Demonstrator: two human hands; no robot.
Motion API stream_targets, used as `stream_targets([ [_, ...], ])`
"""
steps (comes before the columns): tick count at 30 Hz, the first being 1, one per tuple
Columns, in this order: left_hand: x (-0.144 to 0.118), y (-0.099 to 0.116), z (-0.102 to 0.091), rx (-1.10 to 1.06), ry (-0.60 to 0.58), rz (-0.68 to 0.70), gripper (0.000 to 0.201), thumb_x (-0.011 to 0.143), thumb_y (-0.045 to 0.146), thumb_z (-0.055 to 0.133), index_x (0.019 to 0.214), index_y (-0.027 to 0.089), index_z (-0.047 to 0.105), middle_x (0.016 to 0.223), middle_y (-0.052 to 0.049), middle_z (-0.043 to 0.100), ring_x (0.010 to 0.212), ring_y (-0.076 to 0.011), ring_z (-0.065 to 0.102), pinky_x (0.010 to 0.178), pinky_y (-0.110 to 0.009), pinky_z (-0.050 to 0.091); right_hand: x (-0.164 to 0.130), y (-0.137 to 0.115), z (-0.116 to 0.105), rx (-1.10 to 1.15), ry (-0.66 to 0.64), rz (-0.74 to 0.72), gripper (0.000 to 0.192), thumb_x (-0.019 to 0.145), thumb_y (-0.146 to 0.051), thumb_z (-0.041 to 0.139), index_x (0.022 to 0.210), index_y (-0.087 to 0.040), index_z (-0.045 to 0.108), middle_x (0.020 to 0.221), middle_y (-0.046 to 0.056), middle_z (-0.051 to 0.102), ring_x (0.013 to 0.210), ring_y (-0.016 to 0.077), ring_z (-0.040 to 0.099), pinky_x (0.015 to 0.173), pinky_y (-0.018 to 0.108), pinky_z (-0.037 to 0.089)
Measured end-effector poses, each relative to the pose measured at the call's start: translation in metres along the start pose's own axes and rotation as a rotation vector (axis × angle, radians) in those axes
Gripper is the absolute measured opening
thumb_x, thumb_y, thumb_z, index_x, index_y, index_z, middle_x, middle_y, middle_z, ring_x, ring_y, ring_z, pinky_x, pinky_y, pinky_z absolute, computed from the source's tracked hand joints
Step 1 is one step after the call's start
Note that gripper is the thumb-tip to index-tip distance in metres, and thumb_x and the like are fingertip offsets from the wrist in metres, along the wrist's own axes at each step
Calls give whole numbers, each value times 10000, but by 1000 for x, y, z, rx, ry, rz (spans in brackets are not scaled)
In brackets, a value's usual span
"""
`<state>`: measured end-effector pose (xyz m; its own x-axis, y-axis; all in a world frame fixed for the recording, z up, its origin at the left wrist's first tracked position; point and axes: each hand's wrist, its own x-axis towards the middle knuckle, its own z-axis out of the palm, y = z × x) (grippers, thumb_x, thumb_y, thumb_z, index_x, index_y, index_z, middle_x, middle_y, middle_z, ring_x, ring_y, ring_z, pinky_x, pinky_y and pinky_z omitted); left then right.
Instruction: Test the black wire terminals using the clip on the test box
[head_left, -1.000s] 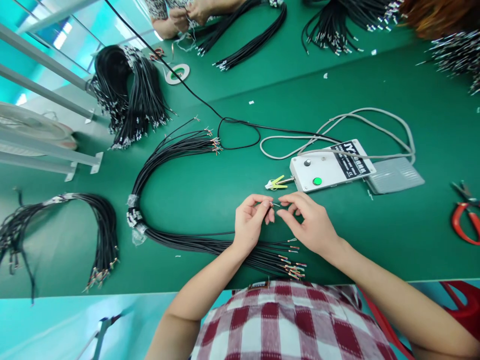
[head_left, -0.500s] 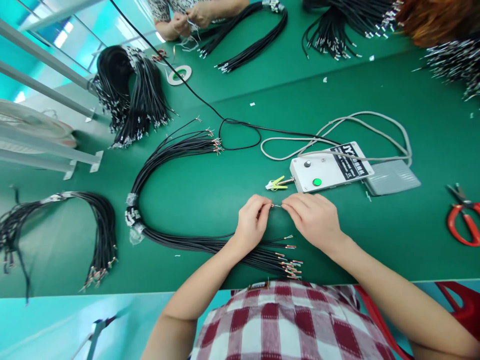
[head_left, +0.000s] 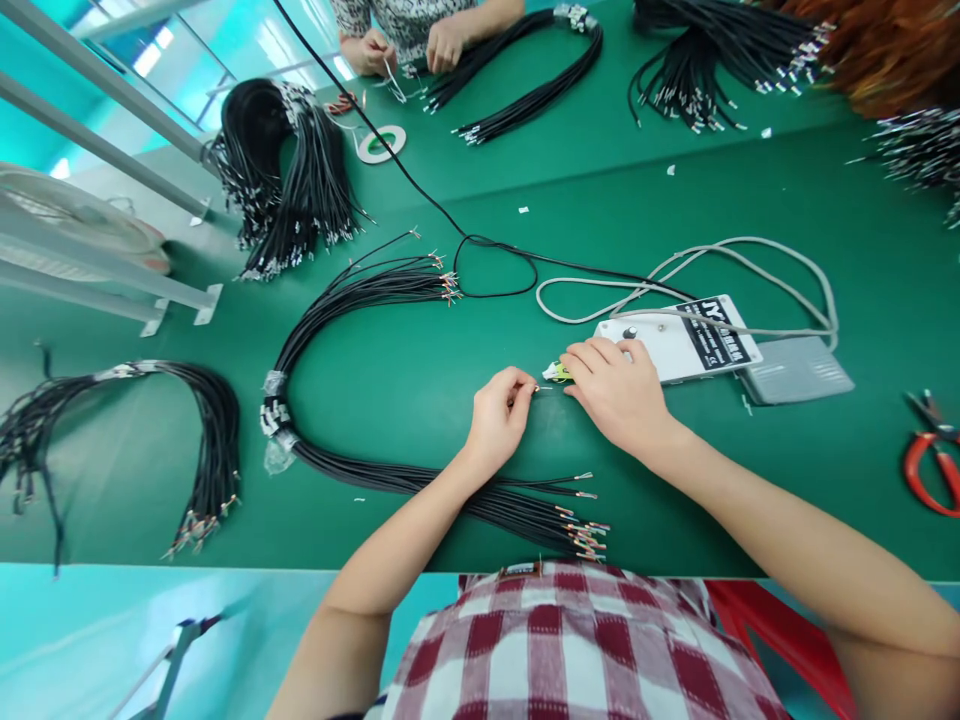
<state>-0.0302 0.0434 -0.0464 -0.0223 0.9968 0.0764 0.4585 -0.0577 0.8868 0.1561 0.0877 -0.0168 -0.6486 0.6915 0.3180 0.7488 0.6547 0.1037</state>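
Green tabletop (head_left: 405, 390) | left hand (head_left: 496, 422) pinching thin, pale-tipped wire (head_left: 546, 388) | right hand (head_left: 621, 398) over yellow-green clip (head_left: 559, 372), grip unclear

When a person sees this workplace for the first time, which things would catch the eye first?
Probably the thick bundle of black cables, curved like a U on its side, left of centre on the green table. The white box right of centre follows, its yellow-green clip partly behind the right grip. Red-handled scissors stand out at the right edge.
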Motion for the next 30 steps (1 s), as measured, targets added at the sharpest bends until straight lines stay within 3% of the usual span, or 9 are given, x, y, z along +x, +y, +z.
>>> stream_targets([
  [3,7,-4,2,-93,5,-91,136,926,237,518,805,183,548,682,19,541,550,-95,473,504,-216,328,8,4,8,-53,-66,-29,149,923,-90,531,871,-177,641,892,51,698,881,229,541,791,383,279],
  [9,18,-5,8,-72,50,-95,117,905,199,510,793,182,538,673,29,546,517,-82,450,507,-212,316,16,10,10,-52,-91,-68,175,904,-111,557,768,-192,631,760,26,662,829,222,533,798,374,263],
  [17,21,-5,15,-14,49,-90,128,910,198,504,783,186,520,659,35,536,525,-85,458,535,-213,333,19,8,8,-14,-138,-35,194,895,-90,535,768,-180,650,765,51,668,817,224,519,802,378,245],
  [22,21,-6,17,25,55,-74,124,912,206,505,791,186,527,678,26,551,560,-94,484,546,-213,340,16,7,-1,35,-173,2,68,905,-178,595,911,-158,660,919,85,713,911,255,562,838,401,261],
  [26,20,-6,16,8,47,-75,119,912,212,505,799,184,532,676,30,549,558,-93,482,554,-213,347,-19,21,-21,161,-3,82,263,942,-286,587,1181,-179,611,1203,114,700,1099,293,579,890,430,314],
  [28,19,-6,16,15,46,-78,128,909,217,511,787,185,531,673,29,546,567,-97,485,553,-212,345,-45,28,-30,205,142,218,254,949,-245,562,1199,-227,603,1224,89,702,1149,291,587,922,437,339],
  [30,18,-5,16,18,47,-76,131,908,213,511,781,186,530,673,27,545,577,-100,492,554,-211,346,-68,31,-34,236,202,311,234,937,-206,562,1163,-251,605,1215,69,713,1160,282,597,949,436,361],
])
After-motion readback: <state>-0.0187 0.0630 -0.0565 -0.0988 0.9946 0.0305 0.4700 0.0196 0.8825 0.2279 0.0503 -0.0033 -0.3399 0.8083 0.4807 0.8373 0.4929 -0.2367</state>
